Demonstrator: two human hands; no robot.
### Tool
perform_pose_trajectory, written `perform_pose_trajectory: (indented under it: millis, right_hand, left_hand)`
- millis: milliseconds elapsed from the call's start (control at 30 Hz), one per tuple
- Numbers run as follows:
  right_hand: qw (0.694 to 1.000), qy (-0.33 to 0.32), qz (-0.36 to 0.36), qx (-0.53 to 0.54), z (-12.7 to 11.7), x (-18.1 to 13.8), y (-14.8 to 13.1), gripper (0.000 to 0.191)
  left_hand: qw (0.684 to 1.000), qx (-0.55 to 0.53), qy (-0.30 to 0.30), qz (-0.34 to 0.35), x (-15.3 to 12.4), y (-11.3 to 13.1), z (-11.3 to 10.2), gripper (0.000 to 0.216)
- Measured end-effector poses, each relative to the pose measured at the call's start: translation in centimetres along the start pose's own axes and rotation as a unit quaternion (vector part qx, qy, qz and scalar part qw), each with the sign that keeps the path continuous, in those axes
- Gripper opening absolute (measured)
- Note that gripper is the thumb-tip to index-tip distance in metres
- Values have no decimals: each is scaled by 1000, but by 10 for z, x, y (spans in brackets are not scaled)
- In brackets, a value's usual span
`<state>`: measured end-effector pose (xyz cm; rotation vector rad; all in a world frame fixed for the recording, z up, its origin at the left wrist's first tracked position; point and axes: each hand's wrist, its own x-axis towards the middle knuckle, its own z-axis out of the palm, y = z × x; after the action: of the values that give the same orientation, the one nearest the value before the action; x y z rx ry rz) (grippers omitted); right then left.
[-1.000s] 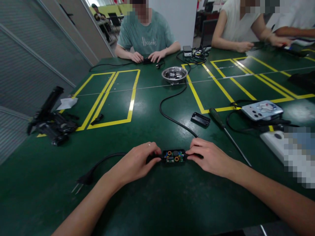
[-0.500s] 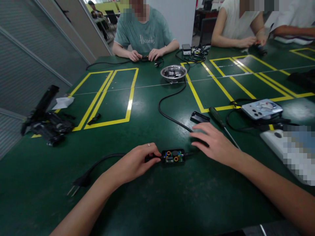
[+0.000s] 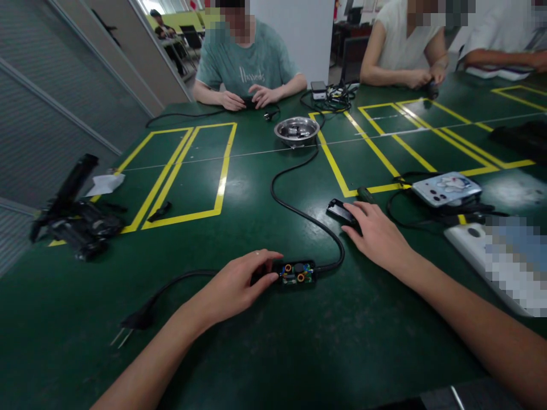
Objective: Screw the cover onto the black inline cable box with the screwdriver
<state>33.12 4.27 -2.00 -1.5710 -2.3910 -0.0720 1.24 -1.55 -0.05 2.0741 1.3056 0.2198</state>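
Observation:
An open black case [image 3: 298,274] lies on the green table, its circuit board with copper-coloured ring coils facing up. Black cable leaves it on both sides, and the left length ends in a two-pin plug [image 3: 139,320]. At the case's left end is my left hand [image 3: 243,279], thumb touching the end and index finger lifted apart from it. My right hand [image 3: 376,230] has its thumb and fingers around the near end of a black case cover [image 3: 339,210], partly hiding it. Just beyond that hand shows a screwdriver's dark green handle [image 3: 364,195]; its shaft is hidden.
A metal bowl [image 3: 296,130] with small parts stands farther back. Phones [image 3: 447,189] and cables lie to the right, near a white device [image 3: 465,245]. Black gear [image 3: 81,219] sits at left. People work across the table, which carries yellow tape outlines.
My right hand has moved from above the cable to the black cover and closed on it. The index finger of my left hand has lifted off the case's end. The view has shifted slightly.

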Motion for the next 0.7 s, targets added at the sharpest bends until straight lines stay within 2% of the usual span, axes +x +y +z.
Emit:
perform_pose_trajectory:
  millis: [133,233,433,700]
  right_hand:
    - [1000,-6,16,10,2,-1,4,42]
    - [999,4,32,38,5,-3,5,52]
    - [998,22,41,50,7,-5,2,46]
    - [994,44,61,74,9,-2,4,50]
  left_hand:
    - [999,31,9,32,1,-3,2,43]
    - [998,53,1,44,2,-2,2,40]
    - [996,84,-8,40,1,2,1,36]
    - [996,79,-2,45,1,2,2,33]
